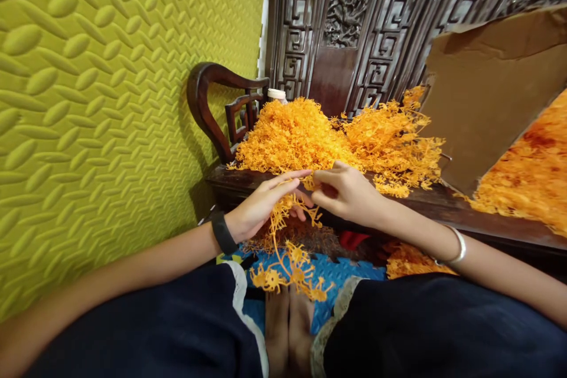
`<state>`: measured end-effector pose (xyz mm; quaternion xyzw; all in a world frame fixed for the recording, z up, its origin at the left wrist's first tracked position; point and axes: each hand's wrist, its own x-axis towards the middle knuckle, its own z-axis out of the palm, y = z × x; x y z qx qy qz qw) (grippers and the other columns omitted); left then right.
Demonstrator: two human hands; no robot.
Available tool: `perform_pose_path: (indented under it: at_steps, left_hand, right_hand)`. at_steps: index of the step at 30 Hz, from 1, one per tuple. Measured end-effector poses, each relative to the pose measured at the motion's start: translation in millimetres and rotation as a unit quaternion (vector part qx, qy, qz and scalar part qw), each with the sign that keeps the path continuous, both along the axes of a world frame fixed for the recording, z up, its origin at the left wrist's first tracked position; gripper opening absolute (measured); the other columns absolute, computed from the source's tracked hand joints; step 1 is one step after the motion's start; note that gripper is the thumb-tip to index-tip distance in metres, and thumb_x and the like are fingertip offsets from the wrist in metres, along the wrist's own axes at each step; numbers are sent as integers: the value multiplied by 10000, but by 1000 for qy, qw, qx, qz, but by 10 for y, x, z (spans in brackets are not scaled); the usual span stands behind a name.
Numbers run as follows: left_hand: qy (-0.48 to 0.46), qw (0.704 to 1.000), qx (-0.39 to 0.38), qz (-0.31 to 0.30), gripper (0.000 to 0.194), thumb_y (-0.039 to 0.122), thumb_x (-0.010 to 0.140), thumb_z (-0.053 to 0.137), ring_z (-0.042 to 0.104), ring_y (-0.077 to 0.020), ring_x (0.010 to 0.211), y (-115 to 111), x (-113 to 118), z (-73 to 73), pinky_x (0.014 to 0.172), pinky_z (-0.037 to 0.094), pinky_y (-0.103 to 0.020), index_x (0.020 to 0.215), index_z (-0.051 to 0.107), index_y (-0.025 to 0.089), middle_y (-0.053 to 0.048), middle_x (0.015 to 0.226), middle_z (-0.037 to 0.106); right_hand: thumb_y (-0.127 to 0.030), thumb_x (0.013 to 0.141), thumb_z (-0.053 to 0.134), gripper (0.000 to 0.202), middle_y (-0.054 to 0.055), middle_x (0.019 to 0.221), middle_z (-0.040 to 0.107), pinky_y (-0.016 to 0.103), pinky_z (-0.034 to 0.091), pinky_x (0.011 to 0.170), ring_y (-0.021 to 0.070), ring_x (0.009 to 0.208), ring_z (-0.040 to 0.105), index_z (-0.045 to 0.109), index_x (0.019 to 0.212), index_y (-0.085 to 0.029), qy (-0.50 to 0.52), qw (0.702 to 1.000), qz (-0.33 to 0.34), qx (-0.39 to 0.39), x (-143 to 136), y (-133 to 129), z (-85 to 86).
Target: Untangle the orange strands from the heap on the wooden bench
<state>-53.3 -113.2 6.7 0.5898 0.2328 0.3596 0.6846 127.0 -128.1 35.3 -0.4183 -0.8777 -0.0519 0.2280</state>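
Observation:
My left hand [272, 204], with a black band at its wrist, holds a branched sprig of orange plastic flowers [299, 269]. Its index finger is stretched out, while other fingers curl around the upper stems. The sprig's lower heads dangle over my feet. Close to the left fingertips, my right hand [348, 192] is closed in a pinch; whatever it grips, if anything, is too small or hidden to name. Just beyond both hands lies a large heap of orange plastic flower pieces [296, 136] on the dark wooden bench [234, 180].
A brown cardboard sheet [491, 88] stands at the right beside another blurred orange heap [531, 171]. A white-lidded container [277, 94] is behind the first heap. The bench's curved armrest [199, 94] borders a yellow textured wall [110, 100]. Blue foam mat [349, 269] covers the floor.

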Motion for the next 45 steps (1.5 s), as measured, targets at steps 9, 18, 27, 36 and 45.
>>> perform_pose_path:
  at_steps: [9, 18, 27, 36, 45]
  left_hand:
    - [11, 998, 24, -57, 186, 258, 849, 511, 593, -106, 553, 34, -108, -34, 596, 435, -245, 887, 628, 119, -6, 674, 587]
    - [87, 988, -3, -128, 187, 277, 797, 586, 584, -120, 528, 27, -151, -136, 582, 425, -244, 705, 592, 114, -11, 558, 585]
    - [130, 976, 13, -174, 240, 318, 803, 586, 518, -80, 446, -2, -120, -183, 534, 393, -224, 675, 568, 116, 12, 545, 546]
    - [79, 994, 26, -70, 210, 303, 828, 555, 597, -131, 562, 152, -369, -196, 585, 444, -249, 732, 571, 117, -8, 601, 575]
    - [37, 999, 29, -27, 244, 302, 905, 394, 609, -151, 648, 71, -139, -124, 676, 454, -299, 928, 559, 123, -62, 776, 634]
  right_hand:
    - [-211, 680, 447, 211, -50, 416, 373, 214, 218, 409, 49, 384, 307, 413, 479, -158, 314, 858, 102, -393, 310, 68, -144]
    - [-117, 590, 442, 133, -26, 422, 425, 193, 212, 373, 44, 381, 313, 481, 463, -121, 337, 761, 188, -522, 558, 181, -546]
    - [-139, 593, 453, 154, -19, 432, 452, 202, 244, 404, 58, 409, 342, 514, 452, -126, 282, 791, 179, -512, 705, 238, -715]
    - [-347, 815, 499, 270, -20, 488, 480, 239, 359, 529, 92, 478, 452, 614, 732, -118, 311, 878, 30, -363, 1124, 235, -686]
    - [-370, 864, 428, 287, 43, 665, 590, 271, 357, 641, 149, 614, 519, 585, 759, -154, 53, 977, -207, 0, 825, 498, -567]
